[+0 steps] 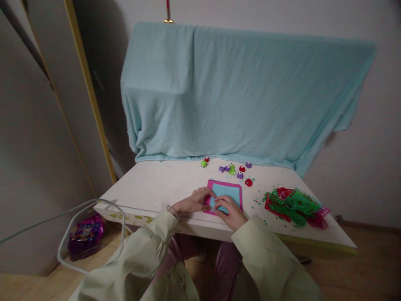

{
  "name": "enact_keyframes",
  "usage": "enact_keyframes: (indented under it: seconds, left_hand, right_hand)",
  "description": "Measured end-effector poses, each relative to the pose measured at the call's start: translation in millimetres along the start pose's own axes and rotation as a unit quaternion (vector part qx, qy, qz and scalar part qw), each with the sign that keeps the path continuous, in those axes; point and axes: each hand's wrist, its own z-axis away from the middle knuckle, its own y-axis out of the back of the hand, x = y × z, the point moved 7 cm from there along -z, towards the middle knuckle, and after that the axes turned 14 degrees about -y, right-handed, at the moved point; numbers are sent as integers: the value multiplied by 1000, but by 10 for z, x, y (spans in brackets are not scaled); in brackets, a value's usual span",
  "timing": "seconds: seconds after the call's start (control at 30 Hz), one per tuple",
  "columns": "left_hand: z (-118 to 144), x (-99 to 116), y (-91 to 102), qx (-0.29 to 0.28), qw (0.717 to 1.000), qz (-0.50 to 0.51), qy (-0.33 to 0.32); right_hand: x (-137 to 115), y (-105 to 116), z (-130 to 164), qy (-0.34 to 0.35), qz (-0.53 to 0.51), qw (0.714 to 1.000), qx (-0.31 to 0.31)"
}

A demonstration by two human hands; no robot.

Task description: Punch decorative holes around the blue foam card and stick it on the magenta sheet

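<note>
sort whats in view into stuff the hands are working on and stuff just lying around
In hand: blue sheet on the pink sheet, with the left hand and right hand both resting on it.

Lying about: small punches, punched scrap pile, paper bits, blue blanket, purple box on the floor.

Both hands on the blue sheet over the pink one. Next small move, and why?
Probably press the blue sheet flat and square it inside the pink sheet: the left hand and right hand rest at its near edge, and the pink border looks uneven.
</note>
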Motion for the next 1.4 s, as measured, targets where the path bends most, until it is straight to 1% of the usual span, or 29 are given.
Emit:
enact_keyframes:
  seconds: [0.13,0.27,0.47,0.57,0.63,0.67,0.73,0.87,1.0,1.13,1.3,1.4]
  left_hand:
    - [3,18,6,-4,1000,-4,3]
    - [5,62,31,-7,1000,-3,3]
    - [6,103,36,-9,1000,-18,16]
    - [2,137,28,-1,999,-33,15]
    - [1,143,19,8,999,-44,14]
    - [2,139,15,13,999,-49,14]
    - [2,118,2,21,998,-59,11]
    - [0,73,-24,28,997,-69,0]
    - [0,55,-22,32,997,-76,1]
    - [-7,65,-18,30,997,-78,4]
    - [-8,94,-9,31,997,-72,6]
    - [-4,106,-4,31,997,-71,4]
  right_hand:
    - [81,7,-8,-9,-19,1000,-6]
    - [199,113,84,-33,-15,999,-19]
    - [333,330,301,-53,1,997,-58]
    - [328,397,362,-43,11,994,-97]
    - [316,423,363,-43,-2,993,-114]
    - [309,432,351,-43,-10,993,-113]
    - [296,433,307,-41,-10,995,-90]
    - [270,333,217,-43,65,996,-40]
    - [233,280,185,-50,113,992,-16]
    - [295,351,244,-55,99,994,-10]
    - [512,499,450,-54,68,996,-26]
    - [622,600,588,-53,73,995,-31]
